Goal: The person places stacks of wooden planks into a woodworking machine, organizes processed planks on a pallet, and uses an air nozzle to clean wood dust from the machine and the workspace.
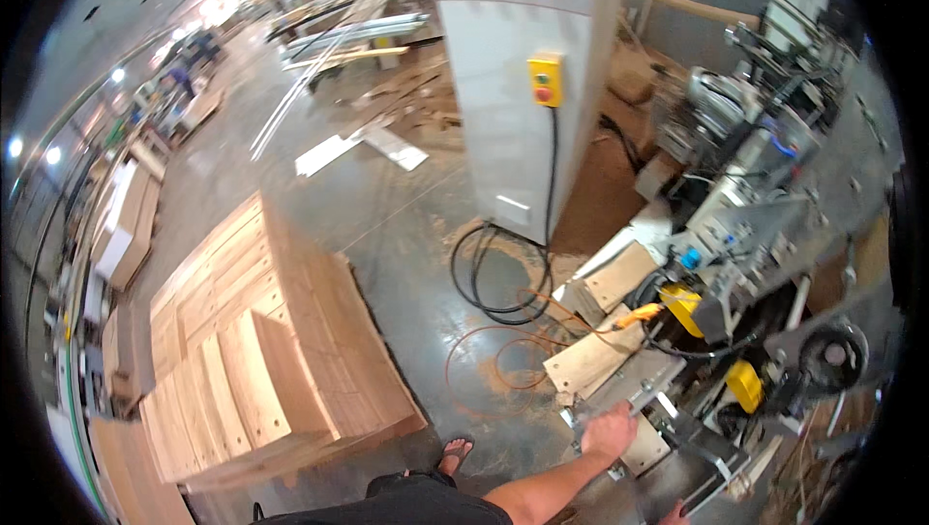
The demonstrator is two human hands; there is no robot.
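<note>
Hands: the person's right hand (611, 431) reaches out from the lower edge and lies on the near end of the woodworking machine (745, 264), knuckles up, fingers curled over a small wooden panel (646, 445) at the feed table's near corner — whether it truly grips the panel I cannot tell. Only a fingertip or so of the left hand (672, 512) shows at the bottom edge, so whether it is open or closed cannot be told.

Panels on machine: two more pale wooden boards (592, 356) lie on the feed table's left edge, one beyond the other, farther from the person than the hand.

Hoses: an orange air nozzle (641, 313) rests just beside the farther board; its thin orange hose (489, 370) loops on the concrete floor (387, 215), next to coiled black cables (484, 283).

Stack: a low pile of plywood panels (261, 351) sits on the floor, well apart to the person's left.

Cabinet: a grey control cabinet (513, 90) with a yellow button box (545, 80) stands beyond the cables.

Foot: a sandalled foot (453, 452) stands on the floor near the stack's corner.
</note>
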